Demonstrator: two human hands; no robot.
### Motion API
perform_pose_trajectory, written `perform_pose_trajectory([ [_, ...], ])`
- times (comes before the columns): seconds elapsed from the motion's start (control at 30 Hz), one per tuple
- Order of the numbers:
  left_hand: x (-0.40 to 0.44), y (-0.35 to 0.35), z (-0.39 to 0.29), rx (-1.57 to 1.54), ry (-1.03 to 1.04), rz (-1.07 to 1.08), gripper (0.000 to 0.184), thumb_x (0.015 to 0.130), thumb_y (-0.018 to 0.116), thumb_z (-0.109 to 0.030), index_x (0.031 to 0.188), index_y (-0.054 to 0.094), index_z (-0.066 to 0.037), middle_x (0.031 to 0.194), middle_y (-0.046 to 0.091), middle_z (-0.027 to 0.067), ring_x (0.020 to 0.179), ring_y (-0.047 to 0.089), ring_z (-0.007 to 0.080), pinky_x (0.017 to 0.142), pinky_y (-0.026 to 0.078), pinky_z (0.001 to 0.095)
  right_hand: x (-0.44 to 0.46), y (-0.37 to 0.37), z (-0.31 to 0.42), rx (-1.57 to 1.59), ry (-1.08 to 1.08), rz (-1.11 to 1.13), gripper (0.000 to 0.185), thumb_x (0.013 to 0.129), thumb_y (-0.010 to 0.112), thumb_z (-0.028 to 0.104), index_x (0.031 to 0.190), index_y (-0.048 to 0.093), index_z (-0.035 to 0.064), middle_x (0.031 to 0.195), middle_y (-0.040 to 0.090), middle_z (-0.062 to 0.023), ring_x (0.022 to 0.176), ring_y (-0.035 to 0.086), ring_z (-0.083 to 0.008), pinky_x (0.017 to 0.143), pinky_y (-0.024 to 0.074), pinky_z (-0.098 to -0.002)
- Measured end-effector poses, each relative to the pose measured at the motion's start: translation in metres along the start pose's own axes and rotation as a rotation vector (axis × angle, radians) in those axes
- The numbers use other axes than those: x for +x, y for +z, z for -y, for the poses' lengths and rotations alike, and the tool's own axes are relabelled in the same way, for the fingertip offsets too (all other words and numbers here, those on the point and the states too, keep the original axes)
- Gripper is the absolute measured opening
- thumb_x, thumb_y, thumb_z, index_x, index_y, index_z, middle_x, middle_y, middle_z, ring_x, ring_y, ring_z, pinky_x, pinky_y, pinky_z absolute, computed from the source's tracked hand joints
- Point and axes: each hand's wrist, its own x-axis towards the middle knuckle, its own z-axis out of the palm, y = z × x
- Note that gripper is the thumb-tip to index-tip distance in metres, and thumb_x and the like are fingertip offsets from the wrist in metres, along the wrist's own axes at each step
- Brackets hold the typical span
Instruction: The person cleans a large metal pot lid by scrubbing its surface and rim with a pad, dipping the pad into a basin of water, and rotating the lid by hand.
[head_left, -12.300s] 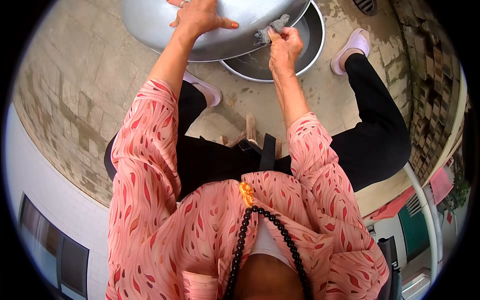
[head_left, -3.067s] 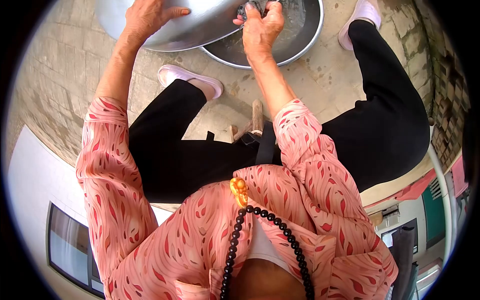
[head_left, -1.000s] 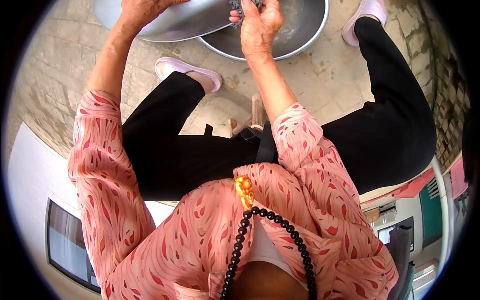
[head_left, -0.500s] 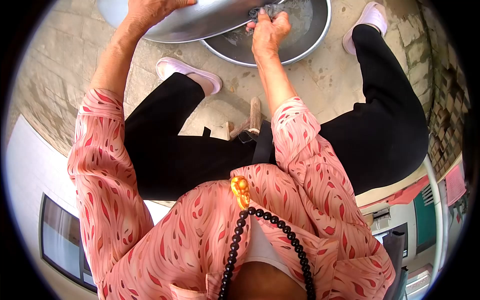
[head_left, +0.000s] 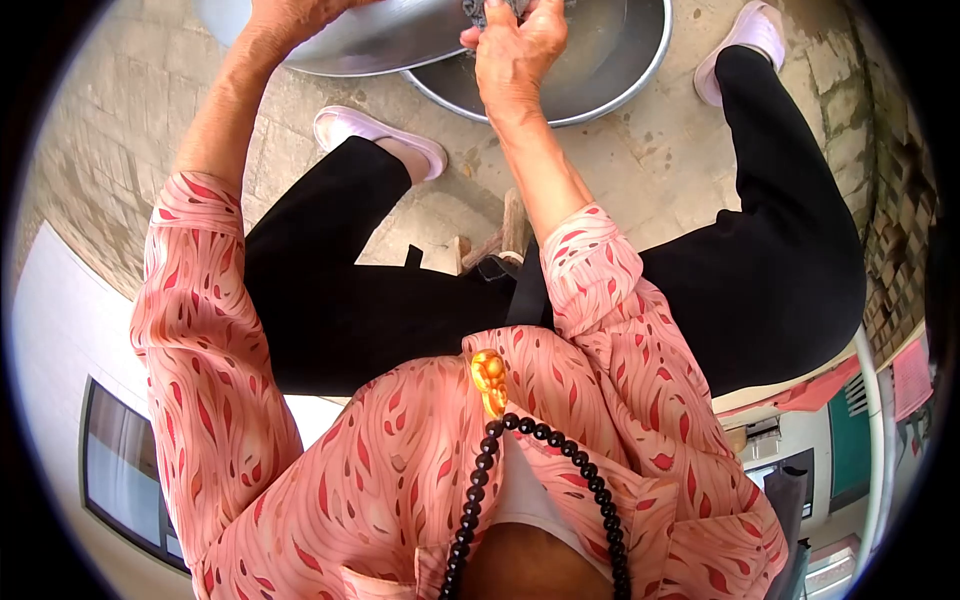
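At the top edge of the view my left hand [head_left: 295,18] rests on a large silver metal vessel [head_left: 400,40], thumb spread to the side; its other fingers are partly cut off. My right hand [head_left: 517,55] is closed around a grey cloth [head_left: 487,12] at the vessel's right rim. Below and behind that vessel, a metal basin [head_left: 610,85] stands on the ground with some water in it. The vessel's far side lies outside the view.
Paved ground [head_left: 610,165] surrounds the basin. A light purple slipper [head_left: 400,135] is on my left foot, another [head_left: 750,40] on my right. Part of a wooden stool [head_left: 514,225] shows between my legs. A brick wall [head_left: 895,245] is at the right.
Compared with half a second ago, my right hand and the cloth have moved up and slightly left. Over the longer span, the vessel and my left hand have shifted left and up in view.
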Motion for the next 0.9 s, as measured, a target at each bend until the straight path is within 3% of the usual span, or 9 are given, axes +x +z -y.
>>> perform_pose_trajectory([
  [0.07,-0.001,-0.010,-0.009,-0.029,-0.068,0.111,0.114,0.064,0.085,-0.041,0.149,0.021,-0.003,0.140,0.027,0.0395,0.127,0.035,0.0528,0.101,0.041,0.0517,0.004,-0.006,-0.021,-0.007,-0.073,-0.015,0.016,0.085,0.059,-0.007,0.089,0.045,-0.0029,0.075,0.055,-0.0101,0.043,0.056,-0.0151,0.040,0.0499,-0.0298],
  [0.17,0.001,-0.008,-0.009,0.042,-0.017,0.041,0.114,0.063,0.084,-0.042,0.149,0.021,-0.003,0.141,0.027,0.0394,0.127,0.035,0.0529,0.102,0.040,0.0526,0.023,-0.028,-0.035,-0.119,0.116,-0.132,0.015,0.085,0.061,-0.004,0.088,0.046,-0.0036,0.076,0.056,-0.0113,0.042,0.055,-0.0171,0.039,0.0494,-0.0296],
  [0.27,0.000,0.005,0.004,0.066,0.063,-0.064,0.114,0.063,0.084,-0.043,0.149,0.021,-0.003,0.142,0.025,0.0392,0.126,0.036,0.0528,0.102,0.040,0.0526,0.037,-0.022,-0.006,-0.038,-0.028,-0.101,0.015,0.085,0.060,-0.003,0.087,0.045,-0.0036,0.075,0.057,-0.0115,0.042,0.055,-0.0173,0.038,0.0487,-0.0291],
  [0.3,0.000,0.007,0.008,0.047,0.050,-0.034,0.114,0.063,0.084,-0.044,0.149,0.021,-0.003,0.143,0.024,0.0390,0.126,0.036,0.0527,0.102,0.040,0.0524,0.048,-0.024,0.004,-0.186,-0.074,-0.054,0.010,0.090,0.060,0.007,0.088,0.051,0.0041,0.075,0.057,-0.0049,0.051,0.056,-0.0111,0.045,0.0478,-0.0243],
  [0.33,0.001,0.001,0.007,0.026,0.043,0.000,0.114,0.063,0.084,-0.045,0.149,0.021,-0.003,0.144,0.023,0.0388,0.126,0.037,0.0526,0.103,0.039,0.0522,0.052,-0.020,0.011,-0.270,-0.217,-0.059,0.011,0.091,0.060,0.008,0.087,0.050,0.0041,0.074,0.056,-0.0050,0.048,0.055,-0.0118,0.045,0.0477,-0.0253],
  [0.4,-0.001,-0.006,-0.004,0.007,0.026,0.017,0.114,0.063,0.083,-0.048,0.148,0.022,-0.002,0.140,0.029,0.0396,0.125,0.038,0.0526,0.103,0.040,0.0512,0.041,-0.018,0.006,-0.283,-0.241,-0.060,0.011,0.092,0.059,0.008,0.084,0.050,0.0051,0.073,0.055,-0.0046,0.048,0.054,-0.0129,0.044,0.0486,-0.0273],
  [0.47,0.001,-0.006,-0.004,0.047,0.034,0.017,0.114,0.063,0.083,-0.048,0.148,0.023,-0.002,0.137,0.032,0.0405,0.124,0.038,0.0528,0.102,0.040,0.0509,0.016,-0.003,-0.004,-0.122,-0.141,-0.080,0.015,0.086,0.059,-0.003,0.088,0.044,-0.0039,0.073,0.057,-0.0111,0.042,0.056,-0.0170,0.038,0.0481,-0.0284],
  [0.77,0.004,-0.003,0.001,0.008,0.027,-0.005,0.111,0.065,0.083,-0.045,0.148,0.023,-0.002,0.141,0.026,0.0422,0.125,0.038,0.0547,0.104,0.040,0.0499,-0.058,0.037,-0.037,0.086,0.244,0.089,0.017,0.086,0.058,-0.006,0.095,0.044,-0.0034,0.085,0.058,-0.0135,0.046,0.059,-0.0182,0.039,0.0513,-0.0284],
  [0.9,0.000,-0.004,-0.001,0.078,0.051,-0.020,0.110,0.066,0.082,-0.047,0.148,0.024,-0.002,0.141,0.026,0.0429,0.126,0.037,0.0561,0.104,0.040,0.0506,-0.041,0.031,-0.034,0.279,0.262,0.025,0.016,0.086,0.057,-0.005,0.094,0.043,-0.0021,0.088,0.056,-0.0126,0.048,0.060,-0.0204,0.038,0.0519,-0.0306],
])
